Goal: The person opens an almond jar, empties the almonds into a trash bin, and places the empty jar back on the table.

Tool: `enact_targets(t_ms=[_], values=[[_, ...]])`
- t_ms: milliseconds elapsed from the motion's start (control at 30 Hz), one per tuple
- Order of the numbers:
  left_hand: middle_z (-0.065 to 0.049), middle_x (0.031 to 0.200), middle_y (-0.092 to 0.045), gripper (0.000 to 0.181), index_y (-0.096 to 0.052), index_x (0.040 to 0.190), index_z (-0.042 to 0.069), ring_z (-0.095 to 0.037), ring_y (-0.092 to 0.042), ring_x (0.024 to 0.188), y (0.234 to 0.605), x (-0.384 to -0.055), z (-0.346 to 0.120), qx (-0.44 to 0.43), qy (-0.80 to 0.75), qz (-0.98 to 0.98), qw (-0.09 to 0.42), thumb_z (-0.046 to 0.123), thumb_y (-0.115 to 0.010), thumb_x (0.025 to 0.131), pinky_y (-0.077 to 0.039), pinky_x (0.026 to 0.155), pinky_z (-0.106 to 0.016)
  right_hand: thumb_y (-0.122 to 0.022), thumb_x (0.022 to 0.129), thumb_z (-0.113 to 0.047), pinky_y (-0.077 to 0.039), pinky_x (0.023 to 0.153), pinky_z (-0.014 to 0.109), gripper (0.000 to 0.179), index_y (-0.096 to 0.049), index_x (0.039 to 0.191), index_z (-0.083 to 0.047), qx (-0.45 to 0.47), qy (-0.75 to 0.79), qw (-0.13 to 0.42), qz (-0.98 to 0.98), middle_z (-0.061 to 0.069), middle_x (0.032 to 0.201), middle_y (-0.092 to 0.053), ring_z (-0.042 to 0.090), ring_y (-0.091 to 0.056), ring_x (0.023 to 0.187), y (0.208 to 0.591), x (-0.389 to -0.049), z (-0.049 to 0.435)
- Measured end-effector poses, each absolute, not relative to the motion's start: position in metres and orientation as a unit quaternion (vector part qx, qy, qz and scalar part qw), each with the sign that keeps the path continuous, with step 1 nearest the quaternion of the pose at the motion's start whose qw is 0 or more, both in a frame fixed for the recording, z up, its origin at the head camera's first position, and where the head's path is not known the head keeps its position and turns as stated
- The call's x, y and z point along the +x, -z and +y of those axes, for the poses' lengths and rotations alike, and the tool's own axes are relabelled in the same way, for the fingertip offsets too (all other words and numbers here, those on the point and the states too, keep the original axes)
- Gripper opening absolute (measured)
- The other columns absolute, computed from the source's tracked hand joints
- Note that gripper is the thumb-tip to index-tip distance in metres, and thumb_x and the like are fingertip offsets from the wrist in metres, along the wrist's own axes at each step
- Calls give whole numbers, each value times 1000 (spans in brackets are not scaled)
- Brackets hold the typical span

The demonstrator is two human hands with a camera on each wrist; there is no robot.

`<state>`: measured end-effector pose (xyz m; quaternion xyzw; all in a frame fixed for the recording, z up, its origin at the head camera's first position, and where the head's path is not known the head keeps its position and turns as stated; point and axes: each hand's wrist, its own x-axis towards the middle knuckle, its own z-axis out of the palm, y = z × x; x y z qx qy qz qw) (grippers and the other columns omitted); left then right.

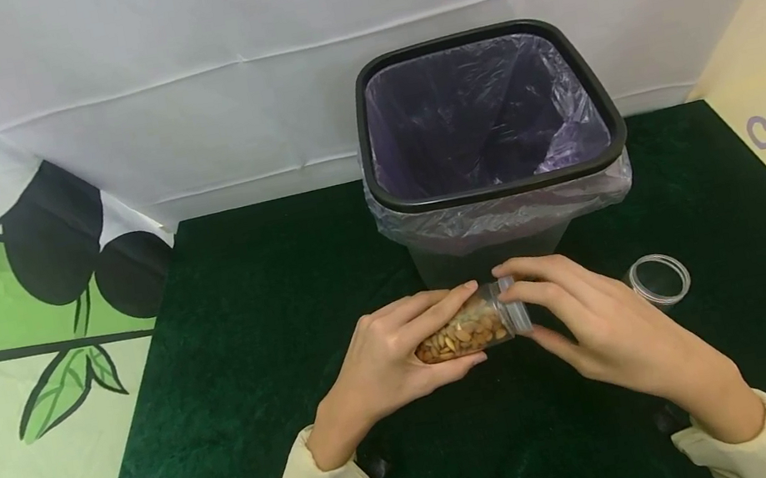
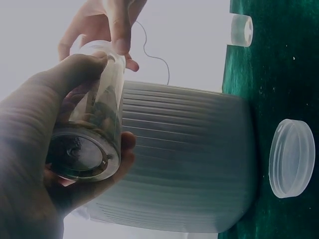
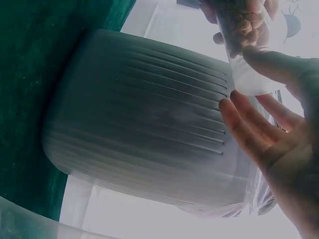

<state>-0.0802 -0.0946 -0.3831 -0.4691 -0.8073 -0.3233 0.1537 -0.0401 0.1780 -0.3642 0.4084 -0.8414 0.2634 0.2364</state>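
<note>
My left hand (image 1: 393,347) grips a clear jar (image 1: 469,326) tilted on its side, partly filled with brown nuts. Its base faces the camera in the left wrist view. At the jar's right end is a pale translucent lid (image 1: 513,306). The thumb and fingers of my right hand (image 1: 607,328) hold this end, thumb below and fingers above. In the right wrist view the thumb presses the frosted lid (image 3: 256,82), and the other fingertips are close under it. Both hands are raised in front of the bin.
A bin (image 1: 505,193) lined with a purplish plastic bag stands behind the hands on the dark green cloth (image 1: 270,292). Right of it is a clear round container (image 1: 659,279). The left wrist view shows a translucent round cap (image 2: 292,158) lying near the bin.
</note>
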Motion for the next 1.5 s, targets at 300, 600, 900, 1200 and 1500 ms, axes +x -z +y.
enact_targets(t_ms=[300, 600, 900, 1200, 1500], values=[[-4, 118, -76, 71, -64, 143, 15, -14, -75, 100, 383, -80, -95, -468, 330, -806, 150, 36, -90, 81, -63, 86, -27, -42, 111, -34, -55, 95, 32, 41, -55, 129, -1, 401, -255, 234, -848, 15, 143, -58, 22, -65, 116, 366, -38, 178], [-5, 117, -77, 70, -64, 143, 15, -14, -75, 100, 381, -79, -97, -464, 329, -809, 152, 36, -91, 81, -63, 85, -28, -71, 99, -25, -44, 111, 13, 56, -37, 135, 0, 356, -333, 130, -864, 13, 148, -47, 23, -60, 122, 373, -39, 181], [-5, 117, -76, 70, -65, 143, 16, -14, -74, 99, 371, -77, -102, -460, 329, -809, 162, 35, -91, 80, -63, 85, -29, -84, 83, 2, -55, 106, 46, 87, -31, 152, -11, 314, -374, -18, -873, 7, 146, -47, 22, -58, 130, 399, -47, 181], [-7, 118, -76, 69, -65, 142, 13, -16, -74, 99, 350, -82, -110, -461, 324, -805, 184, 34, -91, 81, -64, 85, -31, -82, 91, -17, -43, 118, 51, 85, -33, 160, -19, 337, -343, -125, -868, 4, 156, -51, 25, -52, 144, 423, -52, 178], [-8, 114, -77, 71, -66, 140, 12, -18, -75, 96, 328, -89, -116, -457, 305, -806, 221, 32, -93, 78, -64, 83, -34, -85, 86, -18, -41, 113, 65, 76, -47, 151, -25, 311, -281, -203, -885, 0, 148, -58, 31, -48, 140, 441, -51, 179]])
